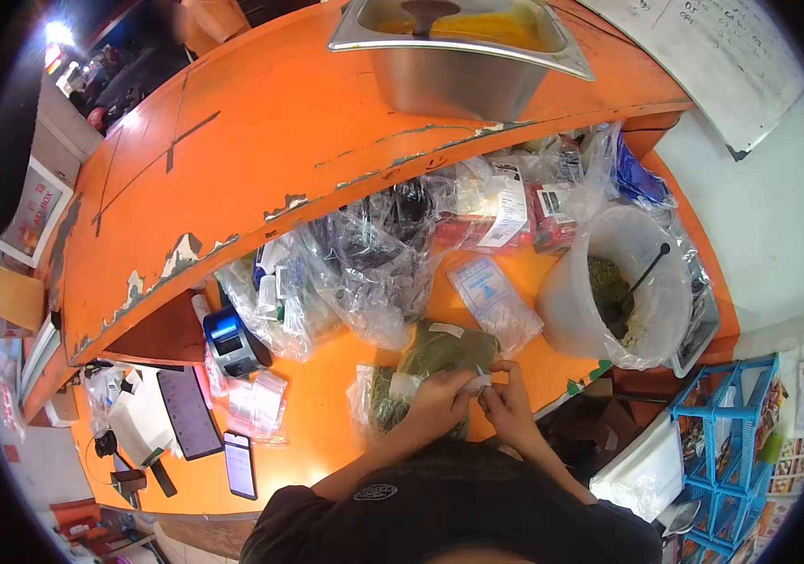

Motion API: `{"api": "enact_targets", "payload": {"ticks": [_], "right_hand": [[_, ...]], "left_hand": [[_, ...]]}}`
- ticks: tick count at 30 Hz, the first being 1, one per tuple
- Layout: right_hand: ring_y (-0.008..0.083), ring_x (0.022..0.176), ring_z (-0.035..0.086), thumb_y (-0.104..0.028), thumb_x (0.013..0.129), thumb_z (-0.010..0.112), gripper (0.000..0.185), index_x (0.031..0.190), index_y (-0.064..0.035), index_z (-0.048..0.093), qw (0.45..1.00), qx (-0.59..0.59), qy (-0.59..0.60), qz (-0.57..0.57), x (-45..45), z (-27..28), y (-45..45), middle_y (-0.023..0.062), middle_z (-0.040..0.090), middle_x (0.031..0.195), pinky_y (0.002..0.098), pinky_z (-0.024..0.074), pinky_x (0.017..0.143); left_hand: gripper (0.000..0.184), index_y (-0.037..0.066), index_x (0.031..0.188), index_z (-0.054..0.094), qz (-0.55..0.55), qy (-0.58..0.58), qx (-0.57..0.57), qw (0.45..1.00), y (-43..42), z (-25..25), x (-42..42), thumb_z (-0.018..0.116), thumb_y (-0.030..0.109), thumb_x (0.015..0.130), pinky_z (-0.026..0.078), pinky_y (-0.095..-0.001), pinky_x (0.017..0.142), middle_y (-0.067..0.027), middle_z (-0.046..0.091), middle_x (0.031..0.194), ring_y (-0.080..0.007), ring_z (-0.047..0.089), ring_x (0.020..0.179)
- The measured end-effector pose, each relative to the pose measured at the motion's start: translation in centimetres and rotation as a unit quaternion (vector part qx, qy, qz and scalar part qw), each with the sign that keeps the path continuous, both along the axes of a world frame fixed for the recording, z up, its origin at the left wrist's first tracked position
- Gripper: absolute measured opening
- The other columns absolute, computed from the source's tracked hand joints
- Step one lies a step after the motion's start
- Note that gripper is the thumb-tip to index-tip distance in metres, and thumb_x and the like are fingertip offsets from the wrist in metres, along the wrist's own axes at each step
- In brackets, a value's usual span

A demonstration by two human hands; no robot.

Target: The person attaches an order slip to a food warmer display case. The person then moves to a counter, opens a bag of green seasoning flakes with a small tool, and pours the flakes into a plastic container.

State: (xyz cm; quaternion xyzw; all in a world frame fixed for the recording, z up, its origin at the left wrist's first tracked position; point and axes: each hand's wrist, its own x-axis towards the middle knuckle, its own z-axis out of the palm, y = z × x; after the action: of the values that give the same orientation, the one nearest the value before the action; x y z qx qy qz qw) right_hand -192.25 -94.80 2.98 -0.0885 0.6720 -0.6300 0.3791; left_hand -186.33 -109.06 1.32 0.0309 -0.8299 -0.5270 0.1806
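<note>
My left hand (441,399) and my right hand (507,406) meet at the counter's near side, fingers closed. Between their fingertips is a small white slip (479,382), perhaps a label; both hands pinch it. Just beyond them lies a clear bag of green contents (449,350), with a white label on its top. A second bag of dark green, leafy-looking stuff (385,399) sits beside my left hand, partly covered by it. Behind these rests a clear packet with blue print (494,293).
A translucent tub (562,301) with green contents and a black-handled spoon stands right. Plastic bags (364,273) crowd under the orange shelf (261,122), which holds a metal pan (458,80). Leftward are a blue-black device (233,340), a tablet (189,414) and a phone (240,465).
</note>
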Motion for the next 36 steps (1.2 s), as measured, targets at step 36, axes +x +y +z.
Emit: {"api": "enact_targets", "payload": {"ticks": [36], "right_hand": [[0.0074,0.041,0.039,-0.033,0.096,0.038,0.036,0.092,-0.0027,0.058,0.992,-0.074,-0.096,-0.039,0.5,-4.8,3.0,0.0032,0.049,0.055,0.0216,0.0298,0.039]], "left_hand": [[0.034,0.006,0.106,0.059,-0.035,0.115,-0.333,0.935,-2.6,-0.7,-32.8,0.06,0.013,0.072,0.043,-0.0409,0.086,-0.0181,0.059,0.104,-0.0348,0.056,0.096]]}}
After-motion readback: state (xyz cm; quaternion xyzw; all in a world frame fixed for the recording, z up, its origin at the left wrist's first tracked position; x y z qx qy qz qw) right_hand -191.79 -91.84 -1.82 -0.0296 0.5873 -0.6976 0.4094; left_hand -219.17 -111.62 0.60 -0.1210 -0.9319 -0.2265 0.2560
